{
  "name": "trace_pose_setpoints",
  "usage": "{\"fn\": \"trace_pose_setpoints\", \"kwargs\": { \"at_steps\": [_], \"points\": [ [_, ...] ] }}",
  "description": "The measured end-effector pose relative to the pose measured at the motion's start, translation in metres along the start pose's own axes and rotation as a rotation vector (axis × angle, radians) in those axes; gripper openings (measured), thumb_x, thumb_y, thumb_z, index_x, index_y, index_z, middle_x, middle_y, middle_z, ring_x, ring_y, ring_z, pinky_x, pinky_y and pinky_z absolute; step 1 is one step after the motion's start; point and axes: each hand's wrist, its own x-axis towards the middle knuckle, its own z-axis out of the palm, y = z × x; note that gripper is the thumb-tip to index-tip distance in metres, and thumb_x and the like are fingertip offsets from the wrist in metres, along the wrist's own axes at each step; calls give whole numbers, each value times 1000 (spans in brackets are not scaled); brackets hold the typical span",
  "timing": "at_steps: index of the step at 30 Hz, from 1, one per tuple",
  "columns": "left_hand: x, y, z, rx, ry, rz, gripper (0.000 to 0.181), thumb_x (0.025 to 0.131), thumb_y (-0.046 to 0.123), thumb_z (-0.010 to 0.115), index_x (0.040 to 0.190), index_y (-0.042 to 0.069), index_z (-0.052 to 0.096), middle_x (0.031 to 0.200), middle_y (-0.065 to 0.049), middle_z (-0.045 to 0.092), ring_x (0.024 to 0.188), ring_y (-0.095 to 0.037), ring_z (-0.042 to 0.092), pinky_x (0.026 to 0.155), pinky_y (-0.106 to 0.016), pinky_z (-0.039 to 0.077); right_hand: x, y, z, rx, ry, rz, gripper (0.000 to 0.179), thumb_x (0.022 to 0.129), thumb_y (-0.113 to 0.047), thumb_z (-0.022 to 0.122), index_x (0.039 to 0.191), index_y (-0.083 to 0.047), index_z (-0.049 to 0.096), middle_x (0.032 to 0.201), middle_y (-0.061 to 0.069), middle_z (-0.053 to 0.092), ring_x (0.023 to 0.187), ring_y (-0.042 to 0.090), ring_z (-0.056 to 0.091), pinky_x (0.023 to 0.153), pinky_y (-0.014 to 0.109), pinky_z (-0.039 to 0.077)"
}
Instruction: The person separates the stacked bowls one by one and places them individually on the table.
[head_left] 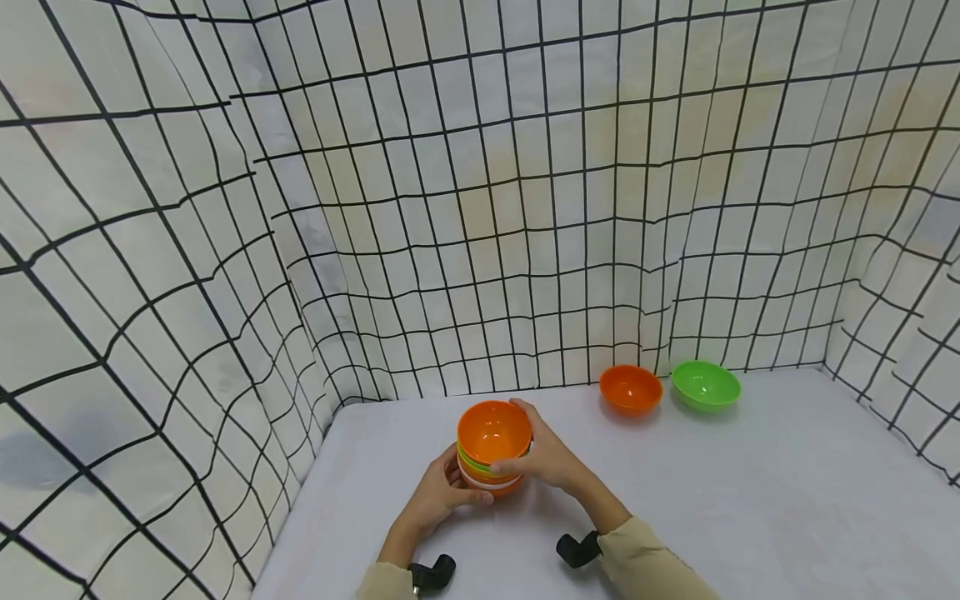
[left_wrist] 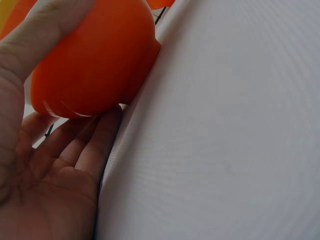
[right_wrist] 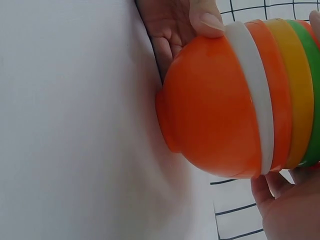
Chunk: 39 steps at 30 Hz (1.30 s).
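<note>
A stack of nested bowls (head_left: 493, 433) stands on the table between both hands, an orange bowl on top. In the right wrist view, the bottom orange bowl (right_wrist: 215, 110) has its foot on the cloth; above it come a white rim (right_wrist: 255, 100), another orange one, a yellow one (right_wrist: 297, 90) and a green one (right_wrist: 310, 65). My left hand (head_left: 433, 504) holds the stack low on its left side, thumb in front, fingers against the bottom bowl (left_wrist: 100, 55). Higher up, my right hand (head_left: 551, 458) grips the upper bowls from the right, thumb at the front.
Farther back to the right, a separate orange bowl (head_left: 631, 390) stands beside a green bowl (head_left: 706, 385), both near the back wall. White cloth covers the table (head_left: 750, 500). Black-gridded white sheets (head_left: 525, 208) enclose the back and sides.
</note>
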Motion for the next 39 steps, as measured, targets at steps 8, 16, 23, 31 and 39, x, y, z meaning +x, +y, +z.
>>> {"fn": "trace_pose_setpoints", "kwargs": {
  "at_steps": [8, 16, 23, 31, 39],
  "points": [
    [-1, 0, 0, 16, -1, 3, 93, 76, 26, 92, 154, 18, 41, 153, -8, 53, 134, -26, 57, 107, -20, 51, 0, -1, 4, 14, 11, -32, 110, 75, -35, 91, 159, -16, 23, 150, 8, 51, 132, 30, 53, 111, 55, 50],
    [-1, 0, -1, 9, 0, 1, 94, 76, 26, 92, 154, 18, 41, 153, -9, 53, 133, -26, 58, 106, -20, 51, 1, 0, 5, 41, 30, -50, 101, 77, -28, 90, 157, -17, 29, 146, 7, 54, 129, 29, 56, 110, 53, 51],
    [-1, 1, 0, 3, 1, 0, 93, 76, 25, 92, 154, 18, 41, 152, -8, 53, 134, -25, 58, 107, -20, 51, 2, 1, 5, 24, 72, -70, 99, 76, -28, 92, 155, -16, 33, 143, 7, 56, 127, 29, 57, 108, 52, 53],
    [-1, 0, 0, 13, -3, -3, 91, 77, 26, 91, 153, 22, 42, 149, -5, 56, 132, -23, 58, 107, -19, 50, 0, -8, -3, 9, 130, -79, 103, 73, -33, 93, 155, -18, 33, 144, 6, 54, 126, 28, 58, 106, 49, 56],
    [0, -1, -1, 6, -9, 5, 92, 76, 23, 92, 153, 22, 42, 148, -5, 57, 132, -22, 58, 108, -18, 50, -2, -14, -16, 12, 184, -85, 103, 72, -30, 94, 155, -22, 34, 146, 6, 53, 126, 29, 57, 105, 50, 56]
  ]
}}
